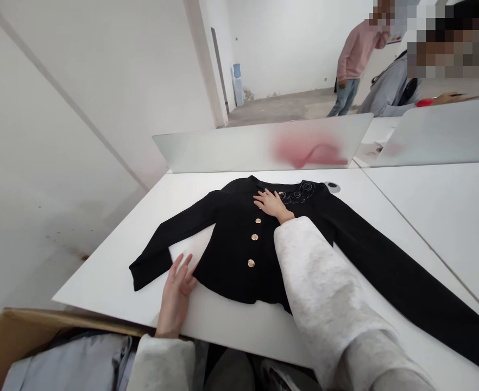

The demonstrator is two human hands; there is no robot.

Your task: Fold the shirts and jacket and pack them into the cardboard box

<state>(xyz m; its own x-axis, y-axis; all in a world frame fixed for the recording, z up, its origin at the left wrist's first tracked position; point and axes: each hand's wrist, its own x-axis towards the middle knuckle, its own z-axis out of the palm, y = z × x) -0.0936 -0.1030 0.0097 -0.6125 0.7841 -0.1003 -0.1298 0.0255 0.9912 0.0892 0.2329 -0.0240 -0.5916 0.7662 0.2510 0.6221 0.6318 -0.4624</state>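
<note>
A black long-sleeved jacket [235, 244] lies spread front up on a white table [239, 331], its sleeves stretched out to both sides. Gold buttons [254, 237] run down its middle, and dark flower-like trim [298, 193] edges the neckline on the right. My right hand [272, 204] rests flat on the upper chest with its fingers spread, beside the trim. Near the lower left hem corner is my left hand [177, 293], fingers apart and palm turned inward; its thumb side is at the hem, and I see nothing held in it.
A frosted divider [223, 152] stands along the table's far edge. At the lower left an open cardboard box [19, 331] contains folded grey cloth [76, 361]. Beyond the divider are a person in a pink top [357, 51], another in grey [390, 87], and a water dispenser [238, 87].
</note>
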